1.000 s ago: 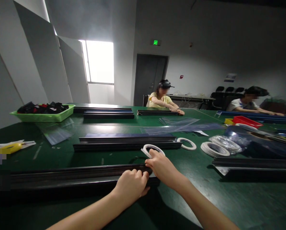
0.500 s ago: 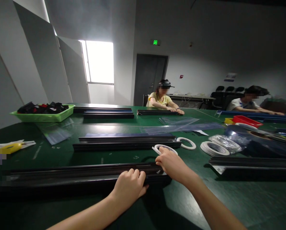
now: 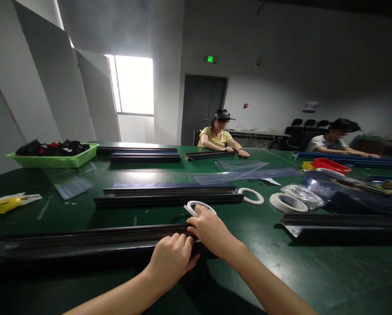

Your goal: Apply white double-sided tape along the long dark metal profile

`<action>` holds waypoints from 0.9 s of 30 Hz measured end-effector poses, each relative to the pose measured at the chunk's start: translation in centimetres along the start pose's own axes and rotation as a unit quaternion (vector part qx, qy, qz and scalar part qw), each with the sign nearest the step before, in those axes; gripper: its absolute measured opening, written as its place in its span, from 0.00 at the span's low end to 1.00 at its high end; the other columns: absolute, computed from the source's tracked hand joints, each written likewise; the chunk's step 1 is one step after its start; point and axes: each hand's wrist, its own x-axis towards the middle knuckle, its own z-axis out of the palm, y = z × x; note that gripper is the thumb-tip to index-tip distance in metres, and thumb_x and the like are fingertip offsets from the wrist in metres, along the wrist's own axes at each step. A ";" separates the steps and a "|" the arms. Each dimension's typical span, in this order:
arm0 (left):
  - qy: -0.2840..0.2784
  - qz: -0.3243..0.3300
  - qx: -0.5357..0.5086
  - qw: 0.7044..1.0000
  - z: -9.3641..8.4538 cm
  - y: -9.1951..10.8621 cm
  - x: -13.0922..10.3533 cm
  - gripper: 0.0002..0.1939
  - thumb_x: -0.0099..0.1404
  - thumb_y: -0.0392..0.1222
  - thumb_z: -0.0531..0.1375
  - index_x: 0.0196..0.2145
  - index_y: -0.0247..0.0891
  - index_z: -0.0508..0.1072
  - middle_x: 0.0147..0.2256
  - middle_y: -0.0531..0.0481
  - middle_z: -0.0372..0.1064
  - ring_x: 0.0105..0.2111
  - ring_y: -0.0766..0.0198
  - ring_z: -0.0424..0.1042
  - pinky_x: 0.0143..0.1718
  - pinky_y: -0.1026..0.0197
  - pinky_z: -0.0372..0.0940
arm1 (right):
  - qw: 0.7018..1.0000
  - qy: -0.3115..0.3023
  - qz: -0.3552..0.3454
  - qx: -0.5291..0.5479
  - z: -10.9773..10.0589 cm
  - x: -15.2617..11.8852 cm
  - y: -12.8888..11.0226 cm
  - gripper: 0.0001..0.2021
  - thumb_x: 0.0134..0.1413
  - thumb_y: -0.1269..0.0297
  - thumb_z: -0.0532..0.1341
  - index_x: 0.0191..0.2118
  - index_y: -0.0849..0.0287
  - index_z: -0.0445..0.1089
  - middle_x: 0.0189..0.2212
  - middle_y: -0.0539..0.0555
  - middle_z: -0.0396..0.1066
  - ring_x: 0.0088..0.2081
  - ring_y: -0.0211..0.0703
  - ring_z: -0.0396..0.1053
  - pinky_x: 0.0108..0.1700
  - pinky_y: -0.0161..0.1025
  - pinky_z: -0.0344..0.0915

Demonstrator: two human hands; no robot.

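A long black channel-shaped profile (image 3: 84, 245) lies along the near side of the table. My left hand (image 3: 172, 258) is closed over its near edge close to the right end, with the thumb beneath. Just right of it, my right hand (image 3: 210, 229) holds a roll of white tape (image 3: 189, 207) at that end of the profile. The lower fingers of this hand touch the profile, and the hand covers part of the roll. Whether a strip of tape runs along the profile cannot be made out.
Another black profile (image 3: 169, 199) lies farther back, beside a loose white tape roll (image 3: 251, 197). More tape rolls (image 3: 287, 203) and a third profile (image 3: 343, 229) are at right. A green basket (image 3: 54, 162) stands at back left. Two people sit across the table (image 3: 268, 280).
My right hand has moved left with the tape roll, closer to my left hand. The left hand keeps its grip on the profile. The view has shifted slightly.
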 end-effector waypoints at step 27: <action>0.024 0.020 0.016 0.999 0.2 0.4 -0.3 0.06 0.59 0.42 0.60 0.32 0.38 0.68 0.26 0.52 0.70 0.27 0.60 0.70 0.24 0.62 0.63 | 0.995 -0.067 0.032 -0.061 -3.0 -1.2 3.0 0.08 0.52 0.63 0.62 0.28 0.61 0.77 0.40 0.62 0.70 0.41 0.50 0.67 0.41 0.42 0.63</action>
